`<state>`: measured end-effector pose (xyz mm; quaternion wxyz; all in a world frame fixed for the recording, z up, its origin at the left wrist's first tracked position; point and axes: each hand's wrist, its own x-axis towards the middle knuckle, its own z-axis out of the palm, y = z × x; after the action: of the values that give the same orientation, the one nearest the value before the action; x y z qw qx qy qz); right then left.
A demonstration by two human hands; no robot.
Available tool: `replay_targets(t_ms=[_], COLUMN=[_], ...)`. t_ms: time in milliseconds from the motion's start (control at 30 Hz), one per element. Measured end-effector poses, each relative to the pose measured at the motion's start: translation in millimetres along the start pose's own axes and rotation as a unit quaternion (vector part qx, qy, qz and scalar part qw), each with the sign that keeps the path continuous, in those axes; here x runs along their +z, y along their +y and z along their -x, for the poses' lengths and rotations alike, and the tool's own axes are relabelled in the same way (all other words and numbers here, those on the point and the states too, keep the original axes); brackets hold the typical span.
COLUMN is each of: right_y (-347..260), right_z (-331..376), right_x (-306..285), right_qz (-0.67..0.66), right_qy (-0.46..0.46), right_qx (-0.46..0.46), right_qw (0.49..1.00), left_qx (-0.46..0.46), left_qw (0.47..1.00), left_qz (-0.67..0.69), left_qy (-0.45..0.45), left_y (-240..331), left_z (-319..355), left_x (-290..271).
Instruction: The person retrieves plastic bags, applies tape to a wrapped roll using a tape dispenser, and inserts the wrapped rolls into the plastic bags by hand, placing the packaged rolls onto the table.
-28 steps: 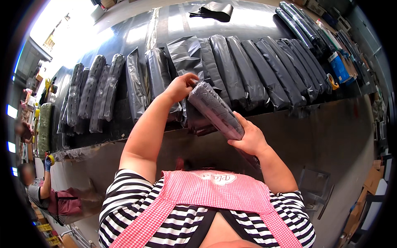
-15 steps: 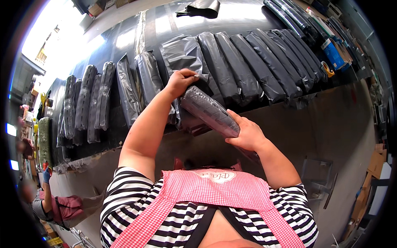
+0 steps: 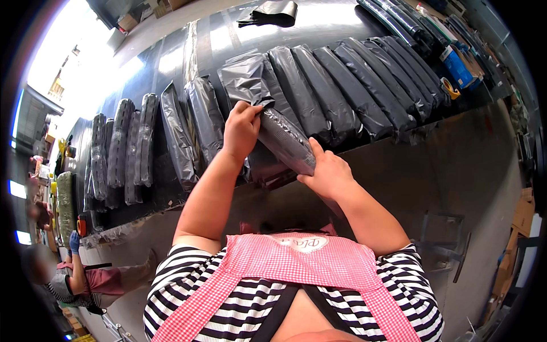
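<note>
My right hand (image 3: 330, 174) is wrapped round a long dark bundle in clear plastic film (image 3: 285, 142), held slanting over the table's front edge. Its far end sits at the mouth of a black plastic bag (image 3: 245, 80) that lies on the table. My left hand (image 3: 242, 130) is closed, pinching the rim of that bag beside the bundle's end. How far the bundle reaches inside the bag is hidden by the plastic.
Several filled black bags (image 3: 342, 85) lie in a row to the right. Left are two more black bags (image 3: 176, 134) and several film-wrapped bundles (image 3: 119, 142). A folded black sheet (image 3: 270, 12) lies farther back, a tape roll (image 3: 450, 88) at right. Another person (image 3: 85, 279) stands at lower left.
The bundle's far end has moved up into the bag's mouth, pushed by my right hand. My left hand has shifted slightly down along the bag's rim. The person at left has moved a little.
</note>
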<state>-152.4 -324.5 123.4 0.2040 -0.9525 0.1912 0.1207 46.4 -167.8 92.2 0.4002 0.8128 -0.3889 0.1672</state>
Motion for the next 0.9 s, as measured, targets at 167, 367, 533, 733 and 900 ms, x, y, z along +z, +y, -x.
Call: replay_targets(t_ms=[167,367,533,733,900], right_y=[-26,-48,-22,-27,-41], right_z=[-18,-47,-104,-211,-215], right_x=[-5,32,16,23,33], right_qz=[-0.061,-0.275,-0.336,-0.044,-0.119], right_qy=[-0.045,-0.014,-0.033,0.255,0.243], right_qx=[0.013,-0.034,-0.057,-0.26,-0.359], right_qw=[0.997,0.961,0.939,0.93,0.893], left_qx=[0.074,-0.237,-0.19,-0.201,-0.241], left_qw=[0.986,0.964,0.977,0.977,0.901], left_qz=[-0.108,-0.012,0.01,0.065,0.336], left_qy=[0.102,0.116,0.094,0.035,0.131], left_y=[-34,-66,-87,-85,-102], left_z=[11,-9,10,2,20], left_x=[12,36,27,25,27])
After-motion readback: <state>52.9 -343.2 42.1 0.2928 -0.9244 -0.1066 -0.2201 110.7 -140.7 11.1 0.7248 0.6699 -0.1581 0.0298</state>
